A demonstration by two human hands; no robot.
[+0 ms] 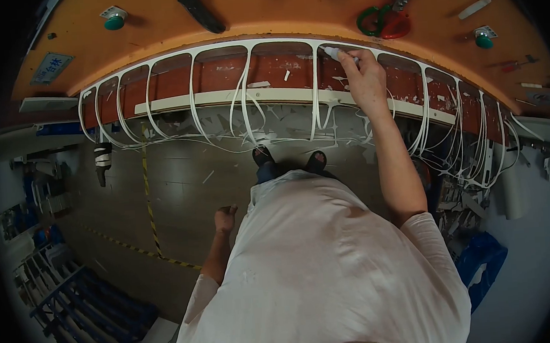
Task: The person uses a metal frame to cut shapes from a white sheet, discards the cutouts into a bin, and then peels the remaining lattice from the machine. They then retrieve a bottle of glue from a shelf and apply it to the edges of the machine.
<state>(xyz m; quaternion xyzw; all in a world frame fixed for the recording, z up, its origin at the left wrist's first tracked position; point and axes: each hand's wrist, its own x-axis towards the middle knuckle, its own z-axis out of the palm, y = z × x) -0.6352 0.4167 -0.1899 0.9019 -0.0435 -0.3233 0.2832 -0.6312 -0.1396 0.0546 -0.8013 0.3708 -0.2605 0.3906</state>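
My right hand (367, 82) reaches over the bench's front edge, its fingers closed on a small white pen-like tool (332, 52). The tip of that tool lies close to a long white frame (282, 41) that runs along the bench edge. White strips hang down from the frame in loops. Low beside my body is my left hand (225, 219), away from the frame, with its fingers curled together. Whatever it may hold is too small and dark to make out.
On the orange bench (264, 10) lie red-and-green-handled scissors (384, 22), a dark knife (198, 10) and two green buttons (114, 21). A taped tool (102, 159) hangs at the left. White scraps and yellow-black tape (151, 212) mark the floor. Blue racks (93, 311) stand lower left.
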